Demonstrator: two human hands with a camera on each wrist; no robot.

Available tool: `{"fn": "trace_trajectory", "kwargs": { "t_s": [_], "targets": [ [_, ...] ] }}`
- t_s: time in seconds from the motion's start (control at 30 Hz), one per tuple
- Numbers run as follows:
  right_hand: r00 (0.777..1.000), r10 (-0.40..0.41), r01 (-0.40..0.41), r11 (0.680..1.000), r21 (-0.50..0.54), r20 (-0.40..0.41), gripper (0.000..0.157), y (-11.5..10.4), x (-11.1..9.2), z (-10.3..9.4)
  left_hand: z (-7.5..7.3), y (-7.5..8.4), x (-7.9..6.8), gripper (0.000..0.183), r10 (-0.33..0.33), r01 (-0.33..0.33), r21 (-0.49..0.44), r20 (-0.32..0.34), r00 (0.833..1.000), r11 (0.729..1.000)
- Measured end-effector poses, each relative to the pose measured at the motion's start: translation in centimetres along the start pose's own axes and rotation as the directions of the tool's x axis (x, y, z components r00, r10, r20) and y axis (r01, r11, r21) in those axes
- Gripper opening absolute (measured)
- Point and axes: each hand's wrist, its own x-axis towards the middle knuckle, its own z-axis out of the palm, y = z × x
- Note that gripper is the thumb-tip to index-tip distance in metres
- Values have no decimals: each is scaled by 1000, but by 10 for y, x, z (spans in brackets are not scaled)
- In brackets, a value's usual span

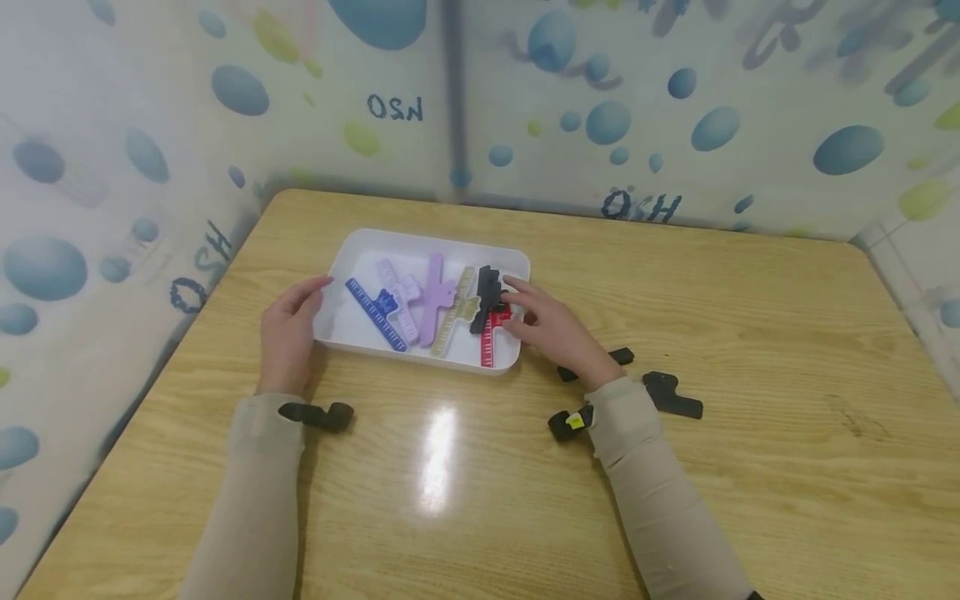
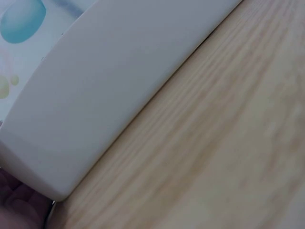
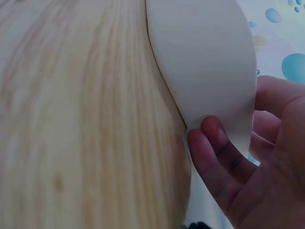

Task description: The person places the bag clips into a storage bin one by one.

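Observation:
A white tray point(image 1: 337, 325) holds several clips with long flat bars: a blue clip point(image 1: 375, 312), a pale lavender clip point(image 1: 395, 296), a purple clip point(image 1: 432, 308), a gold clip point(image 1: 453, 315), a black clip point(image 1: 483, 304) and a red clip point(image 1: 487, 346). The black clip partly covers the red one. My left hand point(image 1: 288, 333) holds the tray's left end, fingers bent against it. At the right end, my right hand point(image 1: 558, 329) reaches over the rim to the black and red clips. Two of its fingers point(image 3: 214, 131) touch the tray's outer wall. Whether it pinches a clip is unclear.
Two more black clips lie on the wooden table point(image 1: 787, 333): one clip point(image 1: 621, 357) partly hidden by my right hand, another clip point(image 1: 671, 396) beside my right sleeve. Patterned walls point(image 1: 495, 100) border the table at the back and left.

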Motion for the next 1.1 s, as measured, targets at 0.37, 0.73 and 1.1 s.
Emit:
{"fn": "trace_trajectory", "kwargs": {
  "t_s": [0.37,0.73,1.1],
  "targets": [
    [1000,6,-6,1000,20,9,50,0,-1,-2,1,1,-1,29,-5,5,-14,1,1000,1000],
    [1000,4,-5,1000,24,5,50,0,-1,-1,0,1,-1,29,-2,2,6,-3,1000,1000],
    [1000,27,-27,1000,-12,-1,51,-3,-4,-5,1,1,-1,29,11,-11,26,6,1000,1000]
  ]
}}
